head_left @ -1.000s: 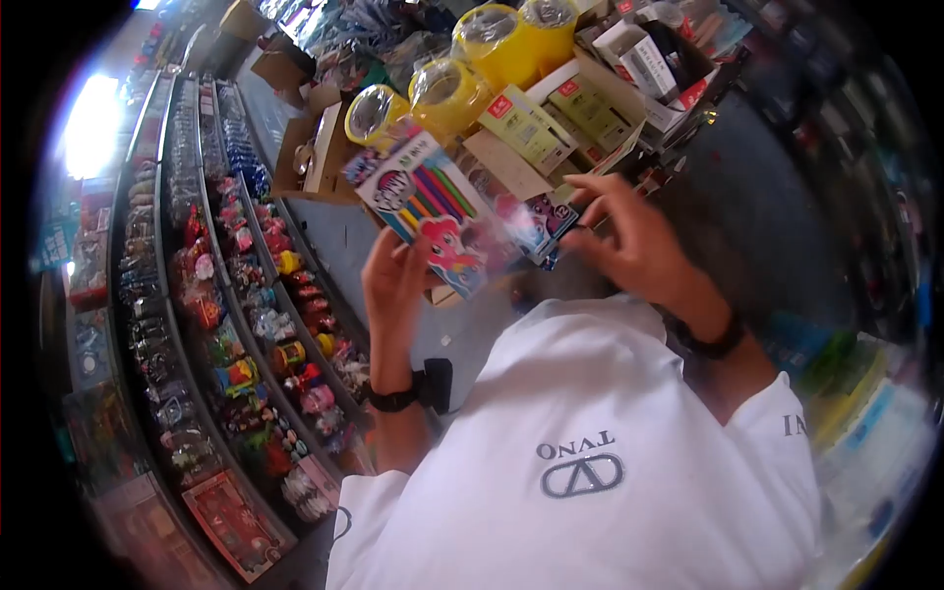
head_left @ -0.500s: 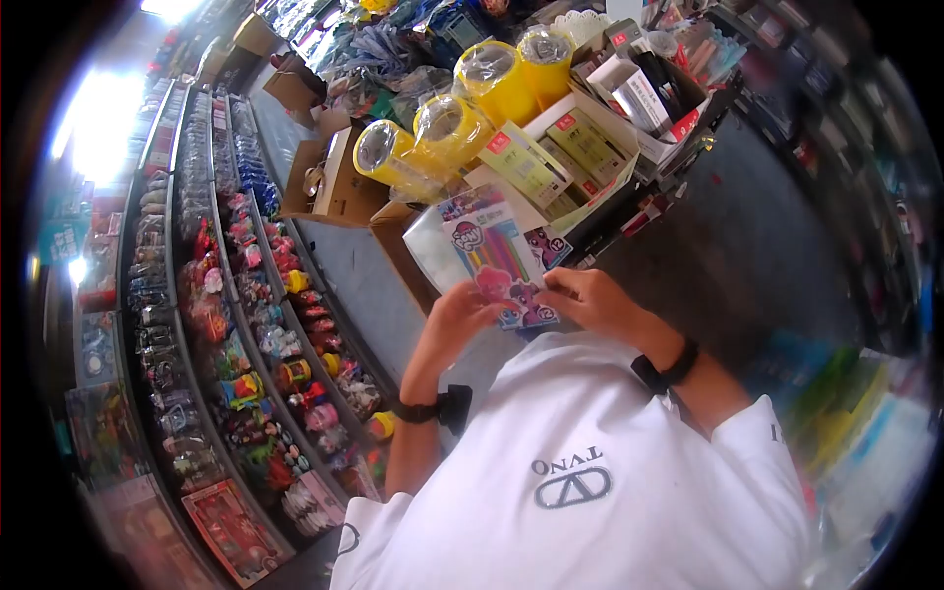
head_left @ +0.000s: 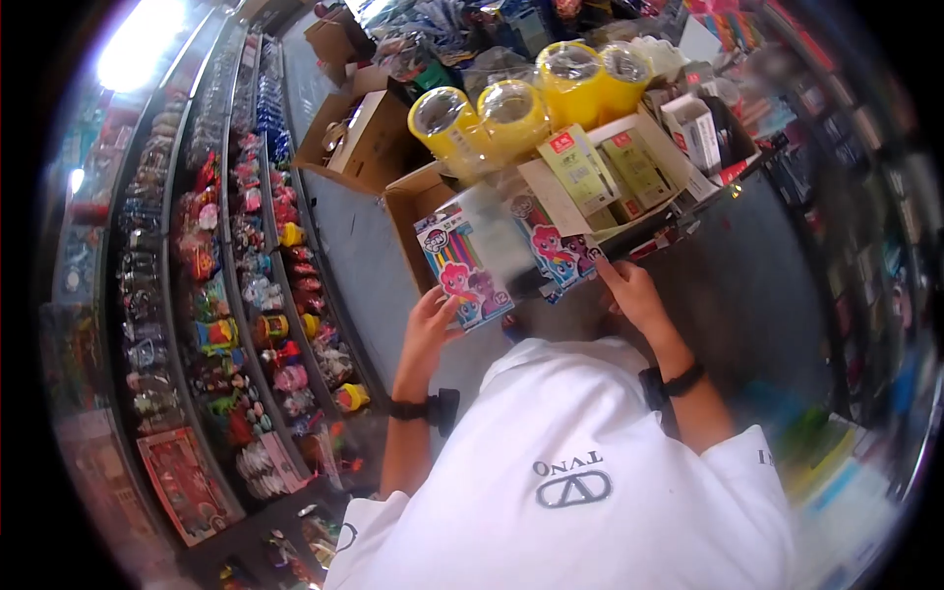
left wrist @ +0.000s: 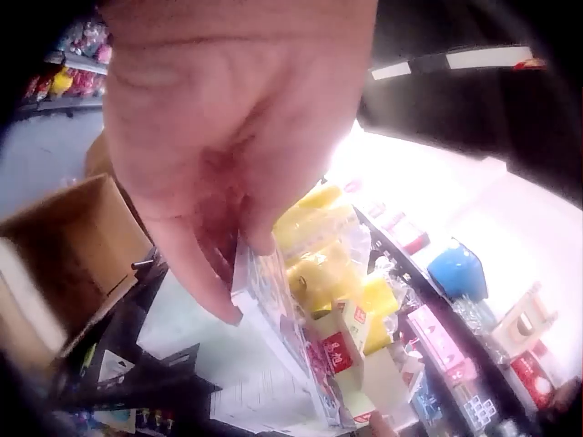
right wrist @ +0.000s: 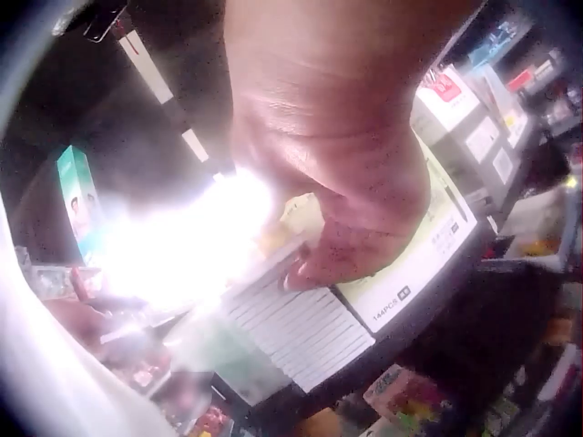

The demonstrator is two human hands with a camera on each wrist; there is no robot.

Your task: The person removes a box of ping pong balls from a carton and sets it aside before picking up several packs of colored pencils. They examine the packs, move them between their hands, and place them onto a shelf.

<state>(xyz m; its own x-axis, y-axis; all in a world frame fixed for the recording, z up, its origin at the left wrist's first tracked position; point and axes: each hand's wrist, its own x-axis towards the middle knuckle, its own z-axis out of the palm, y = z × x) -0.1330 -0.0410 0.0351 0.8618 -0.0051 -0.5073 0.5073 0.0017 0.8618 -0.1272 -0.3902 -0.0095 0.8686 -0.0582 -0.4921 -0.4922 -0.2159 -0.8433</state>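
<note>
In the head view, the left hand grips the lower left edge of a flat pony-print pack with coloured sticks. The left wrist view shows this pack edge-on between thumb and fingers of the left hand. To its right, the right hand holds the right edge of other pony-print packs, fingertips at their corner. Seen from the right wrist, the right hand has its fingertips on a stack of white-edged packs; its far fingers are hidden.
Yellow tape rolls in clear wrap and a carton of yellow-green boxes stand beyond the hands. An open cardboard box is farther left. Shelves of wrapped goods line the left side. A white shirt fills the lower middle.
The hands have moved apart from their close position half a second ago. The front pack has shifted left with the left hand, while the right hand has moved right to the other packs' edge.
</note>
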